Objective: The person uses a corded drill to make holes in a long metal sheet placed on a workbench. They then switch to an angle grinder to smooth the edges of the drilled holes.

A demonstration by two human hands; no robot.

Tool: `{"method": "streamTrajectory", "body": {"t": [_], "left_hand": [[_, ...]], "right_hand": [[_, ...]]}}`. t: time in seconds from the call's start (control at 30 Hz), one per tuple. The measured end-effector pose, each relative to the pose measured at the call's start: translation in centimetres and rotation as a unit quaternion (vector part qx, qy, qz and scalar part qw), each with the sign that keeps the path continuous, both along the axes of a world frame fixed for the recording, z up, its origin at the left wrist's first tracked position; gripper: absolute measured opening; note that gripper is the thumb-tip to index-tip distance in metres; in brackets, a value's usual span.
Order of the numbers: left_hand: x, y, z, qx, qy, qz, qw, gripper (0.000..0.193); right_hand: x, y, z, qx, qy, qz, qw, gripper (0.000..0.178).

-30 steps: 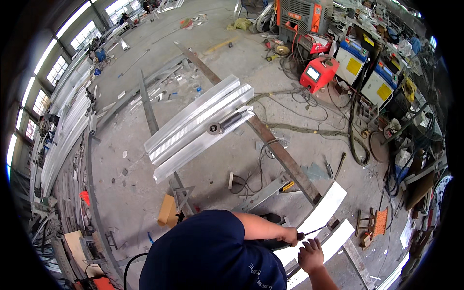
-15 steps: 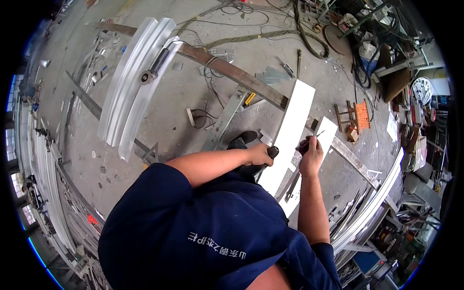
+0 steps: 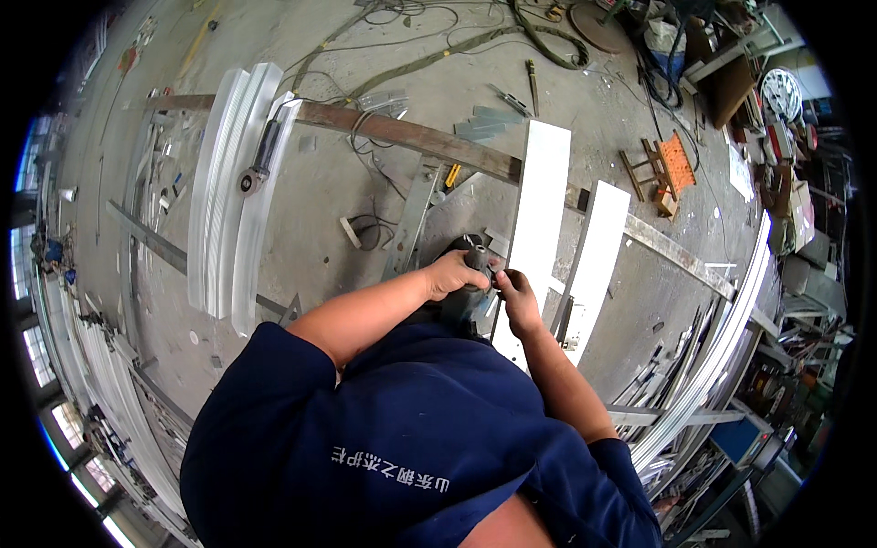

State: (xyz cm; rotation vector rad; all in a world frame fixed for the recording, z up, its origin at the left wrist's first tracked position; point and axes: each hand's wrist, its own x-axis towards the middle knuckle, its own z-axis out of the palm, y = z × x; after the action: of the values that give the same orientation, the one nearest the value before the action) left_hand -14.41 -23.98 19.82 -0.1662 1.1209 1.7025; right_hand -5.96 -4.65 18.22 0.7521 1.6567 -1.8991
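Note:
My left hand (image 3: 449, 276) is wrapped round the dark, round front end of what looks like a power drill (image 3: 478, 258), held close to my body. My right hand (image 3: 521, 303) meets it from the right, fingers pinched together at its tip. Whatever small piece they hold is too small to make out. Just beyond the right hand lies a long white metal panel (image 3: 545, 183), sloping away from me. A second, shorter white panel (image 3: 603, 228) rests to its right. Both panels lie across a metal beam.
A rusty crossbeam (image 3: 411, 140) runs left to bright aluminium profiles (image 3: 219, 183), with an angle grinder (image 3: 251, 178) on them. A yellow-handled tool (image 3: 451, 176) is ahead. An orange-topped stool (image 3: 676, 163) stands right. Cables (image 3: 411, 55) and metal offcuts (image 3: 489, 121) litter the floor.
My right hand has come left from over the shorter panel, where it held a thin, pointed piece, to the drill's front. My left hand has drawn slightly left with the drill.

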Motion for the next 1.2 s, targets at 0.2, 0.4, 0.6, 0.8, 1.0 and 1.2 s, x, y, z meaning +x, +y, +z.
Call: {"method": "streamTrajectory", "body": {"t": [0.2, 0.4, 0.6, 0.8, 1.0, 1.2], "left_hand": [[0.2, 0.1, -1.5, -0.043, -0.015, 0.058, 0.997, 0.054], [-0.2, -1.1, -2.2, -0.09, -0.033, 0.171, 0.981, 0.043], [-5.1, -8.2, -8.9, -0.223, -0.084, 0.299, 0.924, 0.019], [-14.6, -9.7, -22.1, -0.33, -0.065, 0.321, 0.885, 0.021], [-23.9, -8.3, -36.4, -0.511, -0.029, 0.183, 0.839, 0.025], [-27.7, -5.1, -43.4, -0.516, -0.084, 0.297, 0.799, 0.027]], "right_hand": [[1.2, -3.2, -0.4, -0.181, -0.002, 0.09, 0.979, 0.096], [-0.1, -4.8, -1.4, -0.073, -0.021, 0.095, 0.993, 0.075], [-0.2, -1.2, -2.9, -0.152, -0.068, -0.05, 0.985, 0.063], [0.3, 3.7, -2.8, -0.055, -0.125, -0.083, 0.987, 0.065], [4.0, 5.4, -6.3, -0.085, -0.185, -0.185, 0.961, 0.059], [1.2, 3.7, -6.5, -0.127, -0.205, -0.291, 0.926, 0.062]]}}
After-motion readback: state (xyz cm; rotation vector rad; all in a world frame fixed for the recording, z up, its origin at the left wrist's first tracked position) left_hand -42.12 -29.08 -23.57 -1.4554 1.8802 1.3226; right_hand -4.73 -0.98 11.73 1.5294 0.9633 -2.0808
